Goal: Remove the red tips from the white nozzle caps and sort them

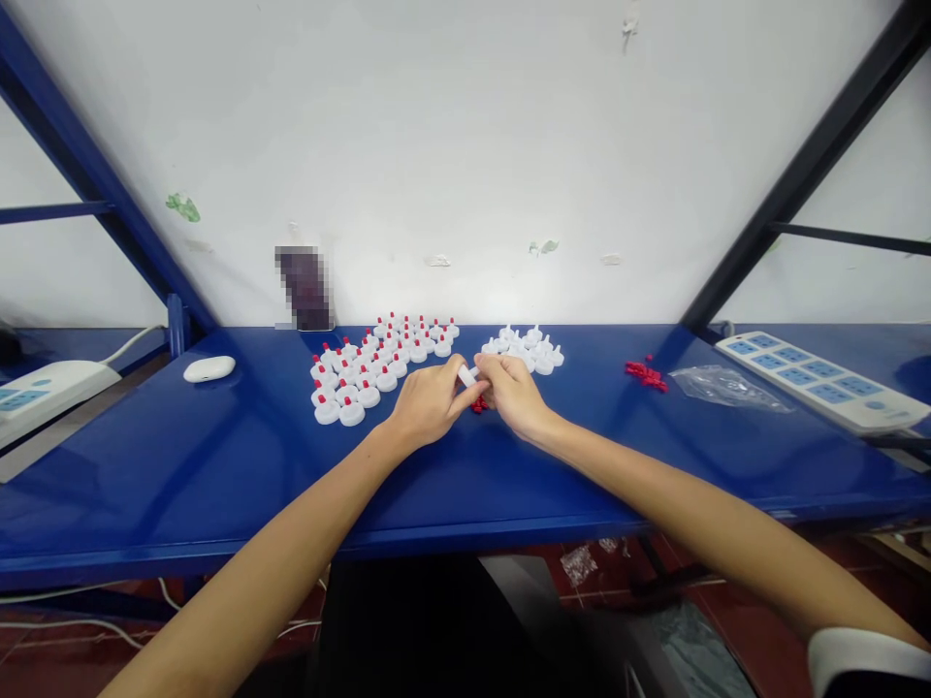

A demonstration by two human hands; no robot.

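My left hand [431,399] is closed on a white nozzle cap [466,375], held tilted over the table with its spout toward the right. My right hand [513,390] is closed at the spout's end, its fingertips pinched together; what they hold there is hidden. Under the hands lies a small pile of red tips [479,405], partly covered. To the left stand several white caps with red tips [368,396] on their spouts. Beyond my right hand is a group of white caps with bare spouts [544,364].
More red tips [646,376] lie to the right on the blue table [451,494], beside a clear plastic bag [727,386]. A power strip [821,378] is at far right, another [50,393] at far left. A white case [209,368] and a blurred phone-like object [305,289] are left.
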